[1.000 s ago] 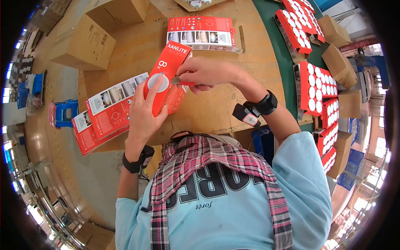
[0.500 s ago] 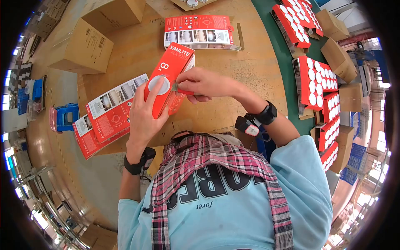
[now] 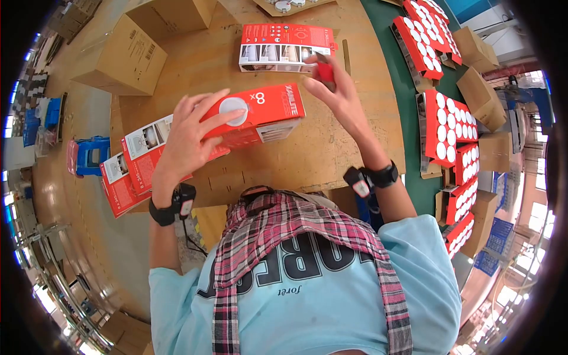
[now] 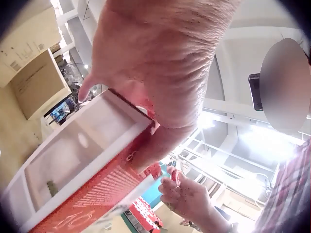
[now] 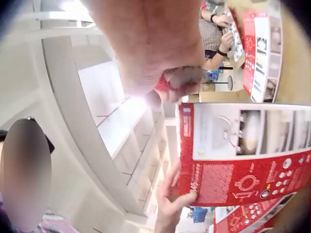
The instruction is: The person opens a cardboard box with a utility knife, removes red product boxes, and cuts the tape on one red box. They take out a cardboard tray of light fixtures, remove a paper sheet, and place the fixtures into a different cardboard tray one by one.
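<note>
left hand (image 3: pixel 186 139) has a red box (image 3: pixel 275 102) gripped near one end over the bench (image 3: pixel 266 171), and the right hand (image 3: pixel 342 99) is holding a small red tool (image 3: pixel 325 73) just off its other end

"XANLITE ACCESS" and "x8" mark the held red box (image 3: pixel 257 109), "345" another box (image 3: pixel 144 167), "foret" the blue shirt (image 3: pixel 331 319).

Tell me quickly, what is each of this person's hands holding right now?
Left hand: gripping the red XANLITE box.
Right hand: closed on a small red tool, partly hidden by the fingers.
</note>
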The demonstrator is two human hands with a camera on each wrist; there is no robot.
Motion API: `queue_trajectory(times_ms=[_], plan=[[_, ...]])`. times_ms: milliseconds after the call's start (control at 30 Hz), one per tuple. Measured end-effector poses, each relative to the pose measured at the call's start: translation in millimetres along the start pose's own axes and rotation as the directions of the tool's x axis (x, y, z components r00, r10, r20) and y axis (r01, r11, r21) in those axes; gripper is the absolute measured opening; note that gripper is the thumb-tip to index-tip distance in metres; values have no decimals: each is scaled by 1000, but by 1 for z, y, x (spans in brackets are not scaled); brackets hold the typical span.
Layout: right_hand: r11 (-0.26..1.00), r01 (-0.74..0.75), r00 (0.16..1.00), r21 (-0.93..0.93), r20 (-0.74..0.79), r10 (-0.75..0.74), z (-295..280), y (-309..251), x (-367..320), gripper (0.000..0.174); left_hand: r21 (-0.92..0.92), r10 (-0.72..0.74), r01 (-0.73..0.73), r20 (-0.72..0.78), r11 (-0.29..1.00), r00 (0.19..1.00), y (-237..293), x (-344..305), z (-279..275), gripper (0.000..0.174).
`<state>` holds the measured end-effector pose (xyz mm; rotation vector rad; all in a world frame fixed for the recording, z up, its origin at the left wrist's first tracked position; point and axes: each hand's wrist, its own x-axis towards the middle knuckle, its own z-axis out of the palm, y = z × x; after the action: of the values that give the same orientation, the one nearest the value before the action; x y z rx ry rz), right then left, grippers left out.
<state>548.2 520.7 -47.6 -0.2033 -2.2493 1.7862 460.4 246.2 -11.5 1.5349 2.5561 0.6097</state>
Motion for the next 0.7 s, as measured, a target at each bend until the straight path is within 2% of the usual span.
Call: queue_trajectory(times_ms=[33, 67, 100, 133, 167, 200, 267, 300, 400, 433, 533, 633, 700], plan=[[983, 54, 998, -177, 40, -48, 1, 4, 8, 45, 29, 34, -34, 17, 999, 999, -1, 3, 0, 56], [932, 114, 992, -346, 86, -89, 3, 7, 14, 49, 25, 5, -3, -62, 1000, 998, -1, 5, 4, 56], [892, 156, 985, -423, 136, -108, 10, 19, 15, 57, 20, -23, 27, -142, 999, 990, -4, 6, 12, 56], [928, 97, 991, -359, 124, -56, 14, 20, 12, 56, 16, -52, 57, -225, 998, 973, -6, 6, 22, 57], [956, 38, 993, -290, 120, -3, 18, 20, 6, 55, 12, -92, 101, -323, 995, 942, -6, 3, 34, 65], [976, -25, 991, -217, 124, 53, 22, 18, 0, 55, -190, -208, 142, -389, 971, 897, -4, -1, 44, 68], [976, -56, 991, -209, 104, 80, 27, 12, -10, 53, -572, -460, 159, -432, 805, 776, 9, -12, 64, 76], [975, -61, 992, -214, 96, 83, 28, 10, -15, 53, -724, -577, 203, -314, 660, 754, 16, -14, 71, 87], [974, -41, 995, -222, 75, 59, 33, 11, -18, 52, -830, -673, 132, -335, 542, 660, 39, -11, 81, 87], [974, -33, 997, -225, 65, 49, 34, 12, -19, 52, -828, -677, 124, -350, 547, 648, 45, -9, 82, 91], [958, -27, 993, -284, 103, 59, 32, 2, -16, 46, -854, -709, 110, -342, 508, 616, 56, -4, 84, 87], [957, 39, 996, -286, 84, -16, 35, 7, -18, 47, -860, -710, 75, -363, 504, 604, 57, -4, 88, 87], [957, 41, 996, -288, 91, -15, 35, 6, -20, 45, -870, -711, 50, -366, 490, 600, 59, -5, 89, 87]])
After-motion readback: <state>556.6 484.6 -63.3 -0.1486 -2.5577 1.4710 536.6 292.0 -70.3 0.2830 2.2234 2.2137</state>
